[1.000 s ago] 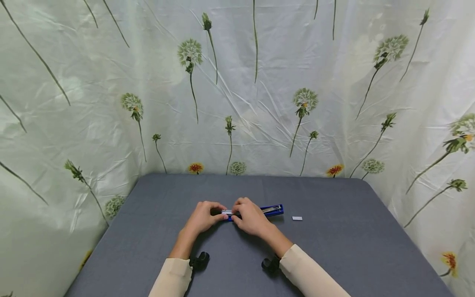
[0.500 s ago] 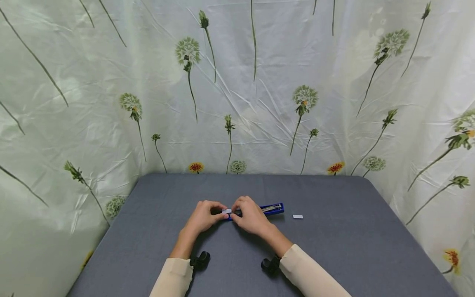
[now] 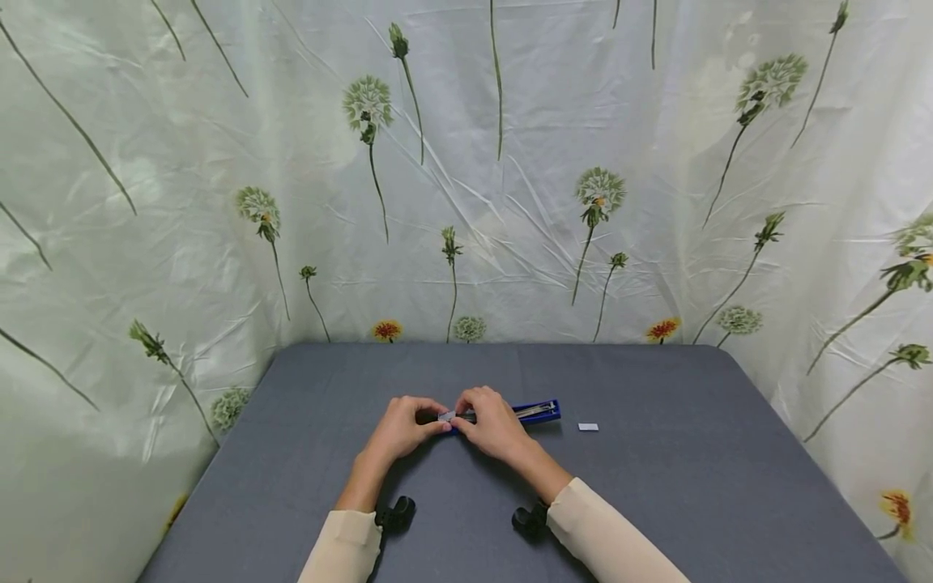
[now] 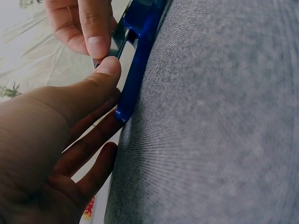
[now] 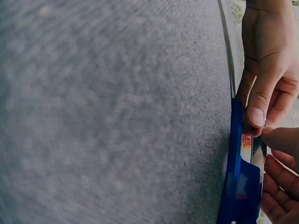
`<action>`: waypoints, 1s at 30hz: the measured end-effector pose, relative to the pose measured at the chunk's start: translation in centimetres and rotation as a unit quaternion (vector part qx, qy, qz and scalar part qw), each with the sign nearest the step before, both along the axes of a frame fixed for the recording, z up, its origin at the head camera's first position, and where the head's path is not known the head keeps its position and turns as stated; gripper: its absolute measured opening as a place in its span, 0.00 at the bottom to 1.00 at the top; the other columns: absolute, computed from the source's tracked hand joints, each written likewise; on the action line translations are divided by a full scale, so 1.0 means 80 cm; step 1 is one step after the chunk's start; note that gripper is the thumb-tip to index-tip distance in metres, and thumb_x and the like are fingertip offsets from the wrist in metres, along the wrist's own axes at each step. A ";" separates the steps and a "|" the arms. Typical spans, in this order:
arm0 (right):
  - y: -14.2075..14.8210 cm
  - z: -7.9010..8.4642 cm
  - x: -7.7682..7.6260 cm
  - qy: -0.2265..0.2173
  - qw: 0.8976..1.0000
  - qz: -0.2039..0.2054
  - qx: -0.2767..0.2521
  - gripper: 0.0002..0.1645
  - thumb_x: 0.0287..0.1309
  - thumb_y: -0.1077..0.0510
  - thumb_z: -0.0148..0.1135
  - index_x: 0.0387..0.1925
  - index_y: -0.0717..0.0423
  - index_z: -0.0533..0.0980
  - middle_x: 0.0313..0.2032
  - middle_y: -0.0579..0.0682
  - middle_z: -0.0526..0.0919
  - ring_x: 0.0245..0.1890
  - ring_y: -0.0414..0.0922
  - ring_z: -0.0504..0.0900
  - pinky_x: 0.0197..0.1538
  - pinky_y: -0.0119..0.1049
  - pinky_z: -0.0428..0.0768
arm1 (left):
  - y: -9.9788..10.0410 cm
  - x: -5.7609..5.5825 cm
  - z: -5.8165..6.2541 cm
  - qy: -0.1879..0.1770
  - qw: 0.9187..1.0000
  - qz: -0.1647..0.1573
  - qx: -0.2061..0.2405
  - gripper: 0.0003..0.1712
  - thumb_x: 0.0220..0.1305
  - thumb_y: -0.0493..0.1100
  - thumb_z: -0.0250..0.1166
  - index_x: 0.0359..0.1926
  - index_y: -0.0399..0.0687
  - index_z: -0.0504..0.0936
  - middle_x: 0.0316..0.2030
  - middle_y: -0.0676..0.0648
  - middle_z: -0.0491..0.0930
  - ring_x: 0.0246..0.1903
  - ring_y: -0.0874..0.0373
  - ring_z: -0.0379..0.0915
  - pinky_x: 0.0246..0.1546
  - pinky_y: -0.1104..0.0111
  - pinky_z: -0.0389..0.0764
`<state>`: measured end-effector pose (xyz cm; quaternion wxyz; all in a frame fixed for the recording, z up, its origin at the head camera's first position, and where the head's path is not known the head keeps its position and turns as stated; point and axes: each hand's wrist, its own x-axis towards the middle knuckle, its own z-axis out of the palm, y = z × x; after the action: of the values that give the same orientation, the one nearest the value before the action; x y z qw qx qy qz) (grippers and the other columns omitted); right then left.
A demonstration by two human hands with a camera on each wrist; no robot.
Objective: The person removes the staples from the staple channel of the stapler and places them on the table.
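Observation:
A blue stapler (image 3: 539, 412) lies on the table with its top swung back, the metal channel showing at its right end. My left hand (image 3: 399, 425) holds the stapler's left end, thumb on the near side of the channel and fingertips beyond the blue base. My right hand (image 3: 492, 423) pinches a short silvery strip of staples (image 3: 448, 416) over the channel, close to the left thumb. Both thumbs nearly meet there in the left wrist view, beside the blue base (image 4: 135, 70). Fingers hide the stapler's middle and part of the strip.
A small whitish strip (image 3: 587, 427) lies right of the stapler on the grey tabletop (image 3: 656, 486). A floral curtain (image 3: 510, 202) hangs behind and around the table. Each wrist carries a black camera mount, such as the left one (image 3: 398, 515).
The staple strip has tilted slightly between the fingertips, and the right thumb has come nearer the left one. The stapler stays almost in place; the head view has shifted a little.

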<state>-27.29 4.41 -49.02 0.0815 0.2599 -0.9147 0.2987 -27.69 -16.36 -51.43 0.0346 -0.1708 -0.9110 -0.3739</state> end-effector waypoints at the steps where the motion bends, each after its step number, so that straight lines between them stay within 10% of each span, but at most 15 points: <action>1: 0.000 -0.001 -0.001 -0.002 1.000 0.000 -0.002 0.07 0.62 0.52 0.74 0.35 0.48 0.83 0.35 0.44 0.85 0.38 0.42 0.80 0.48 0.41 0.80 | 0.000 0.000 -0.001 -0.001 1.000 -0.001 0.000 0.09 0.61 0.51 0.76 0.42 0.62 0.92 0.40 0.57 0.90 0.40 0.64 0.84 0.43 0.64 0.83; 30: 0.017 0.014 -0.005 -0.034 0.999 0.043 -0.004 0.08 0.66 0.54 0.70 0.45 0.50 0.87 0.42 0.46 0.86 0.46 0.46 0.82 0.49 0.42 0.81 | 0.002 0.000 0.002 -0.002 1.000 0.006 -0.001 0.08 0.60 0.51 0.76 0.41 0.61 0.92 0.38 0.57 0.90 0.35 0.67 0.82 0.39 0.68 0.82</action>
<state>-27.68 5.76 -47.89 0.0388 0.2884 -0.9037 0.3141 -27.67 -16.18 -51.30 0.0349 -0.1645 -0.9126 -0.3727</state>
